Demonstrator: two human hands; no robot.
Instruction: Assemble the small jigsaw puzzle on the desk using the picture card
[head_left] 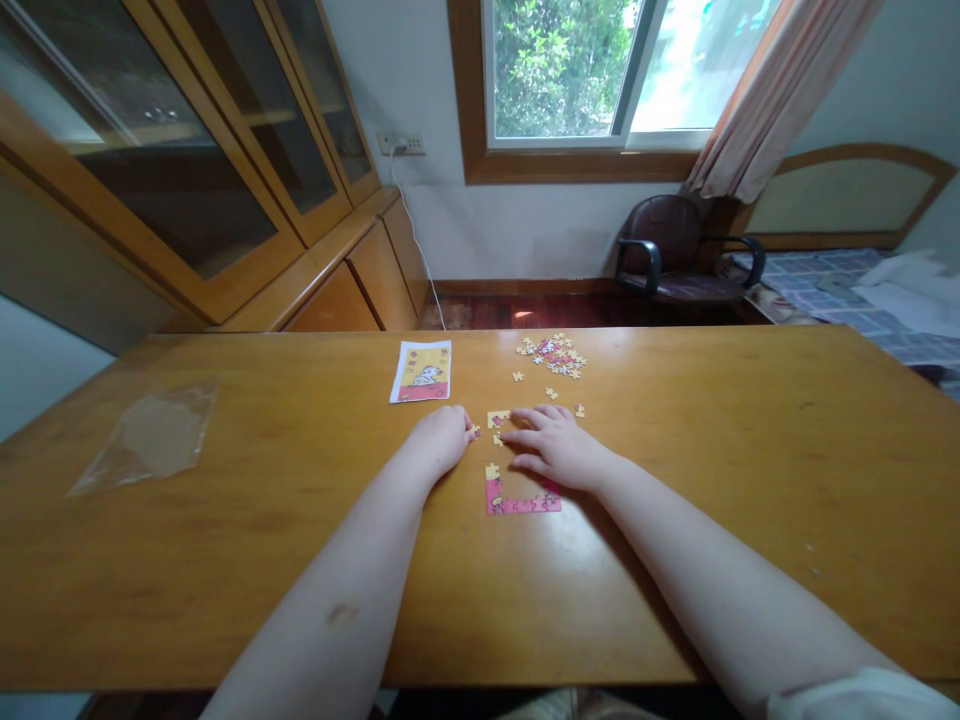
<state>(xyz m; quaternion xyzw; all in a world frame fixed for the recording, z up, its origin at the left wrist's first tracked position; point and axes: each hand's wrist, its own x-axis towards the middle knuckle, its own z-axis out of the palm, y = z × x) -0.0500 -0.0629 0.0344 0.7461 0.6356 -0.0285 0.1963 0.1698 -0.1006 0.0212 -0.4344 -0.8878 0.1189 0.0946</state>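
Between the fingertips of my left hand (444, 440) is a small yellow and pink puzzle piece (475, 433). My right hand (556, 447) lies palm down with fingers spread, its fingertips by a joined yellow corner section (498, 420) and a single yellow piece (498, 439). Nearer to me, a pink joined border section (523, 506) forms a U shape; the hand covers part of its right side. A picture card (422, 372) with a white animal on yellow and pink lies beyond my left hand.
A pile of loose puzzle pieces (556, 355) lies near the table's far edge, with several strays in front of it. A clear plastic bag (154, 435) rests on the left of the wooden table (247, 580). An armchair (671, 250) stands beyond the table.
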